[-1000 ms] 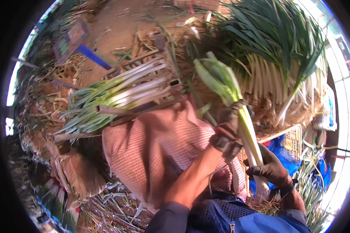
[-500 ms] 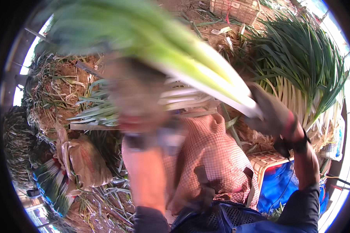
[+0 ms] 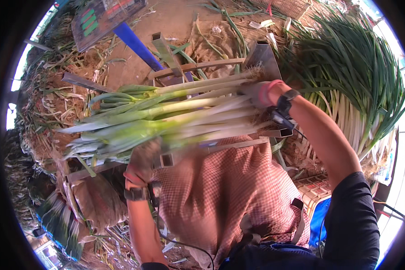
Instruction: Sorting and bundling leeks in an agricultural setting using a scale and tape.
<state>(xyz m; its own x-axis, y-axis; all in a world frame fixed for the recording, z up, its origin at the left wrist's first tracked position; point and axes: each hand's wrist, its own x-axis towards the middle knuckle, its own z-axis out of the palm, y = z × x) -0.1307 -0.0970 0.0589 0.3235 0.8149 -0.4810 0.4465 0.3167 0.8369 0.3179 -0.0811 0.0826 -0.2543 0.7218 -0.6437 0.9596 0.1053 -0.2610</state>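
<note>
A heap of long green onions lies crosswise on a metal rack, root ends on the right and cut green tops on the left. My gloved right hand grips the white stalks near the roots; its fingers are partly hidden and blurred. At the near side of the heap, my gloved left hand is closed against the green part of the stalks, with its fingertips blurred. The stalks between my hands are smeared by motion.
A large pile of untrimmed green onions stands to the right. At the far left is a scale display on a blue post. A plastic crate sits near my right side; a checked apron covers my lap. Leaf scraps litter the ground.
The bunch of green onions held up in front has come down onto the heap on the rack. My right hand moved left and away from me; my left hand moved nearer, uncovering the scale.
</note>
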